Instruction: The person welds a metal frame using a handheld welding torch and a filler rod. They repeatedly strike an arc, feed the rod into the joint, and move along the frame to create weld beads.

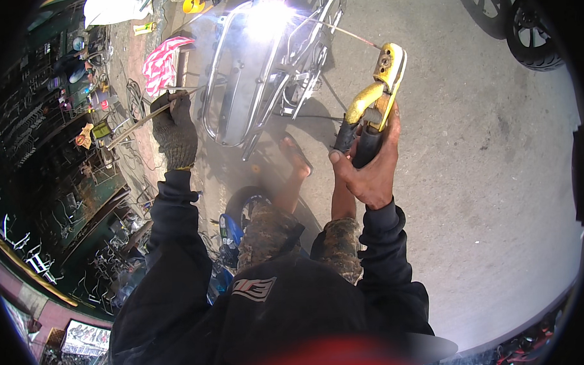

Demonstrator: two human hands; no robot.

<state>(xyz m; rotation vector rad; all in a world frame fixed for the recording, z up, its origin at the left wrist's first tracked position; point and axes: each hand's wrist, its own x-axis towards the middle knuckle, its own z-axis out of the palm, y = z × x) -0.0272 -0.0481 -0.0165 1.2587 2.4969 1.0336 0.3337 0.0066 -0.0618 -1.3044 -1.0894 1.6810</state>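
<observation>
My bare right hand (376, 173) is wrapped round the black handles of a yellow welding electrode holder (363, 106). A thin electrode (346, 32) runs from its jaw to a glaring white arc on a shiny tubular metal frame (234, 94). The glare hides the spot being touched. My left hand (176, 138), in a dark knit glove, is closed on a thin rod (136, 128) at the frame's left side. The rod's far end seems to reach the frame's tubing.
A red-and-white striped cloth (162, 65) lies beyond my left hand, near a round yellow object (193, 4). Black wheels (534, 35) stand at far right. Many metal parts crowd the dark area (53, 158) on the left. A blue wheeled object (229, 230) sits by my legs.
</observation>
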